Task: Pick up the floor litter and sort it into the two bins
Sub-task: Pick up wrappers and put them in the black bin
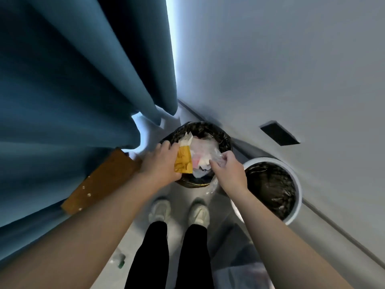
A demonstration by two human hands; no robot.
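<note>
The left hand (161,161) has its grip closed on a yellow packet (183,161), with the thumb on the near face and the fingers curled round the left edge. The packet's long axis runs away from the person, so its far end hangs over the mouth of the dark bin (200,127). The right hand (228,171) makes a pinch grip, thumb against fingertips, on a piece of clear plastic film (217,158). The film trails down and back over the near rim of the same bin.

Both grips are above the dark bin, the left at its left rim and the right at its near right rim, close together but apart. Beneath and between them, inside the bin, lies a heap of white and pink paper scraps (201,151).

The white bin (296,184) stands just beside the dark one, on the outer side of the right hand, and shows only its black liner. The right hand is clearly the nearer of the two to it.

As a judgement, the packet needs only a loosened grip to drop where it hangs, while the film would need a short carry rightward if it belongs in the white bin.

On the floor, behind and left of the shoes (159,211), lies one more piece of litter (119,260), too blurred to name, perhaps a small bottle with a green cap
</note>
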